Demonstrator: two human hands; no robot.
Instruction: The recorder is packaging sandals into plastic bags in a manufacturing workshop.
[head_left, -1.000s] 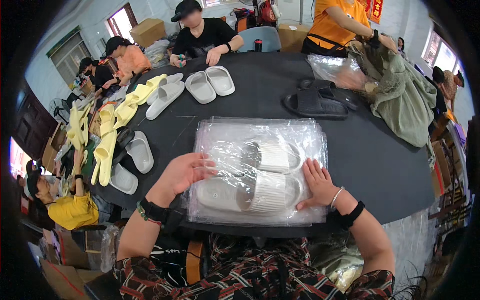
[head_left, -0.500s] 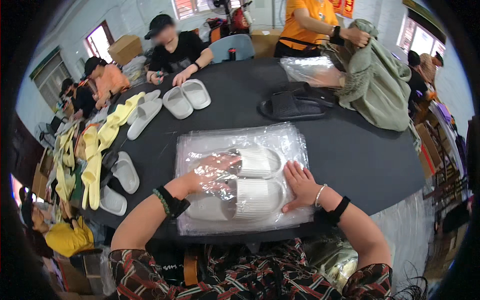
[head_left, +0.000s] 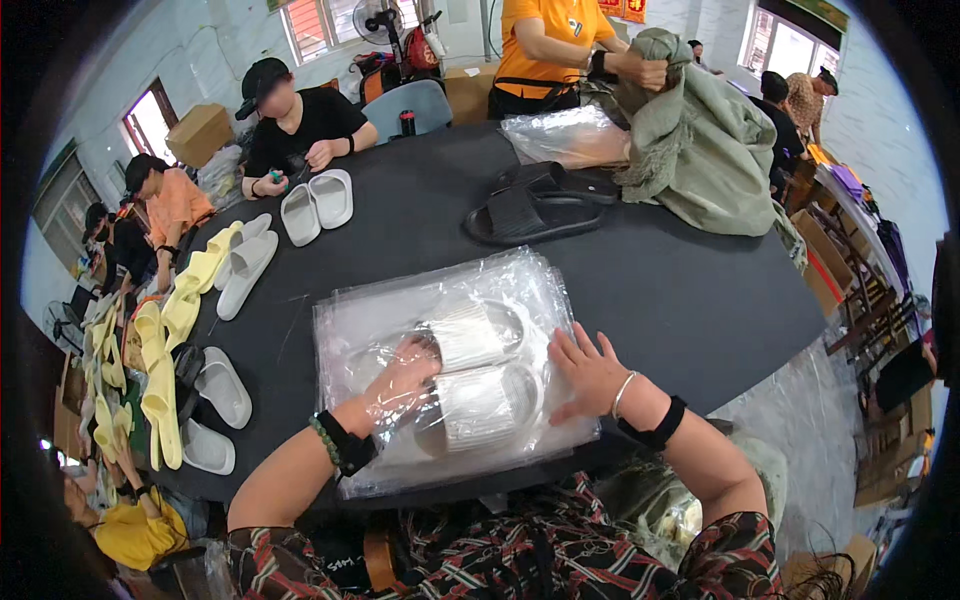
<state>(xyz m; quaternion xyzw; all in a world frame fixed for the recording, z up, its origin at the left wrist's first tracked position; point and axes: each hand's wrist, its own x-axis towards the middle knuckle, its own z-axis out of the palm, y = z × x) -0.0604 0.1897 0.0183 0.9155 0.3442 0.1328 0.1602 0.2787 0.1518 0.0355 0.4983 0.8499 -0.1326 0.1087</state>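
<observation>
White ribbed slides [head_left: 488, 405] lie within stacked clear plastic bags [head_left: 350, 325] at the surface's [head_left: 690, 310] near edge; the left hand [head_left: 405, 378] is inside, grip unclear; the right hand [head_left: 590, 375], spread open, apparently steadies the stack.

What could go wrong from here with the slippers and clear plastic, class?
The left hand reaches under clear film, which might snag or tear.

The white slippers lie on loosely stacked bags; these could slide if the right hand, spread beside the slippers, doesn't steady them.
</observation>
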